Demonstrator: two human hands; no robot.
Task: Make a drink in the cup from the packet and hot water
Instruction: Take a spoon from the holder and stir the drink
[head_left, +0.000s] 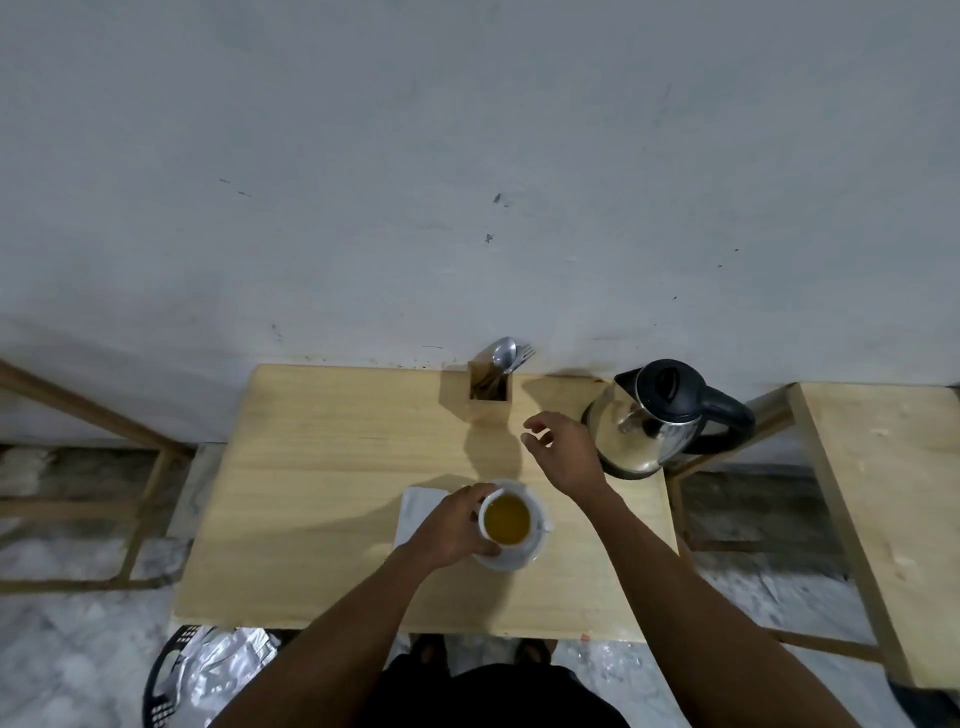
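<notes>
Amber liquid in the cup (506, 518); cutlery in the wooden holder (488, 397).

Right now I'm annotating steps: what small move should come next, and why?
Probably the right hand reaches on to the spoon in the wooden holder: it hovers open nearby, while the left hand steadies the cup of yellow liquid, likely unstirred.

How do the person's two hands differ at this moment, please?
The left hand is closed around the cup of amber drink on its saucer, while the right hand holds nothing. The left is low on the table; the right is open, reaching toward the cutlery holder. Both are bare.
</notes>
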